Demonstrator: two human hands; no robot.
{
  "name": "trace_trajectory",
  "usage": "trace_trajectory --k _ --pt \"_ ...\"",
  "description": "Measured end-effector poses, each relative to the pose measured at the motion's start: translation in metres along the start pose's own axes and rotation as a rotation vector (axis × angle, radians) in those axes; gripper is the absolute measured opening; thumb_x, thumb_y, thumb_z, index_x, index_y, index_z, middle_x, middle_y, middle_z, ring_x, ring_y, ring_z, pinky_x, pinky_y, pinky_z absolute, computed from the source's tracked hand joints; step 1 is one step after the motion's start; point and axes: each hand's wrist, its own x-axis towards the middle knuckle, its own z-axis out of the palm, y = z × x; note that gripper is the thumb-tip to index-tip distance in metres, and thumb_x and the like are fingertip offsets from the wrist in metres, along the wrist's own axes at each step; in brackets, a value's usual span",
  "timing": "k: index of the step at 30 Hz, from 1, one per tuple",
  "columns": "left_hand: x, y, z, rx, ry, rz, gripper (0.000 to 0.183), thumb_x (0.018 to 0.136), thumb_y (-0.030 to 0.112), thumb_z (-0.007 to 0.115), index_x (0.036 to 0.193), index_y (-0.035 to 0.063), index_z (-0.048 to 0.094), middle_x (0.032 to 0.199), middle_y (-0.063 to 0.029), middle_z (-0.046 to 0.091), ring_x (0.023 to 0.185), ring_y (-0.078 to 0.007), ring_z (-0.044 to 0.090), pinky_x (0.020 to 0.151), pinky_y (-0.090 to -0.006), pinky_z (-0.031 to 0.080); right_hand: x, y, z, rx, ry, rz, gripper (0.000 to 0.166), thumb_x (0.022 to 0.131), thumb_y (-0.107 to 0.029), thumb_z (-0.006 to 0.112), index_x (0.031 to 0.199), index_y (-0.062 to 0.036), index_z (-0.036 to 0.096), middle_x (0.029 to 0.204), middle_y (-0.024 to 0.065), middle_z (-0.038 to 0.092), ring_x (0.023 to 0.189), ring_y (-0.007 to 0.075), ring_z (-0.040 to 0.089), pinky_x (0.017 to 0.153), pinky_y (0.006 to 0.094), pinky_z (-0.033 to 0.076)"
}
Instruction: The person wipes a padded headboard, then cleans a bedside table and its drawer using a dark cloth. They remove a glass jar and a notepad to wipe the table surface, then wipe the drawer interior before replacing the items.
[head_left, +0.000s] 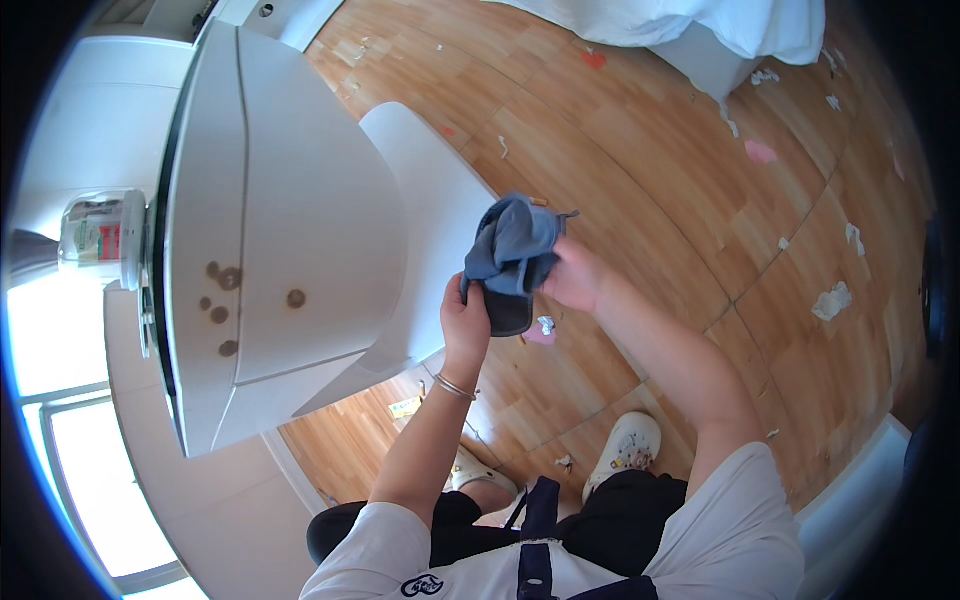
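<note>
A blue-grey cloth item (514, 240), partly bunched, with a darker rounded flap at its lower end, is held up in front of me over the floor. My left hand (466, 319) grips its lower left edge, the thumb lying on top. On the right side my right hand (574, 277) is closed around the edge of the cloth, its fingertips partly hidden by the fabric. A thin strap or loop sticks out at the upper right of the cloth. What kind of cloth item it is, I cannot tell.
At the left stands a white curved furniture piece (322, 187) with brown round stains; a clear lidded jar (101, 236) is beside it. Torn paper (831, 301) and other scraps litter the wood-pattern floor (675, 225). White fabric (705, 22) hangs at the top right. My feet wear white clogs (626, 450).
</note>
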Motion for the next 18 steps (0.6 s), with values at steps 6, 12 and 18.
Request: trace_trajectory --k 6,12,18 --pt "-0.018 0.046 -0.020 0.094 -0.094 0.326 0.051 0.090 0.003 0.057 0.137 -0.0051 0.039 0.119 -0.0239 0.057 0.107 -0.0328 0.060 0.092 -0.0364 0.047 -0.002 -0.001 0.072 -0.166 -0.017 -0.200 0.027 0.094 -0.021 0.063 0.113 -0.0017 0.062 0.103 0.0070 0.068 0.093 0.0163 0.065 0.084 0.0315 0.052" --pt "-0.052 0.105 -0.063 0.585 0.017 0.806 0.063 0.082 0.007 0.064 0.137 -0.0085 0.038 0.131 -0.0323 0.045 0.115 -0.0454 0.051 0.096 -0.0445 0.046 -0.021 0.008 0.152 0.053 -0.433 -0.492 0.047 0.104 -0.033 0.040 0.135 0.0003 0.048 0.136 0.0087 0.055 0.127 0.0206 0.050 0.110 0.0372 0.036" --pt "-0.072 0.127 -0.118 0.785 -0.090 1.097 0.032 0.068 0.008 0.069 0.098 -0.0011 0.064 0.100 -0.0175 0.058 0.089 -0.0342 0.060 0.077 -0.0396 0.051 -0.045 0.045 0.185 -1.494 -0.242 -1.114 0.044 0.088 -0.032 0.058 0.130 -0.0192 0.062 0.157 0.0293 0.014 0.137 0.0619 0.011 0.111 0.0623 0.016"
